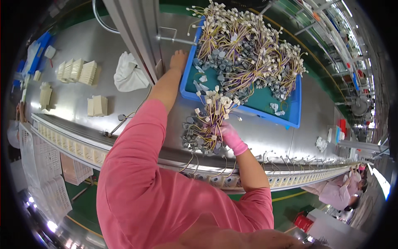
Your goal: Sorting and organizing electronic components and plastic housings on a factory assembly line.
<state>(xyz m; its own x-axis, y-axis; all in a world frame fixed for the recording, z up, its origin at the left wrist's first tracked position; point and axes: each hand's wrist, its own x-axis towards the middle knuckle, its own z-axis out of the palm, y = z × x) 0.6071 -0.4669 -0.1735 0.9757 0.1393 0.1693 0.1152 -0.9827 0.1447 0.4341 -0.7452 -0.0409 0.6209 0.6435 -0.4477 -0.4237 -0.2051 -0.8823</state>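
My right hand (229,136), in a pink glove, is closed around a bundle of wired grey parts (210,122). Its white connectors and yellow, purple and white wires point away from me, and the round grey ends spread out to the left, above the metal table. My bare left hand (178,62) rests on the table just outside the left wall of a blue tray (188,79); its fingers look extended, with nothing visible in them. Inside that tray lies a large heap of similar wired parts (248,50), connectors mostly toward the far side.
A conveyor rail with cream holders (74,139) runs across in front of me, wires rising from some. An upright metal post (137,33) stands left of the tray. Leftward lie a white cloth (129,72) and cream block stacks (76,71). Co-workers (340,193) sit far right.
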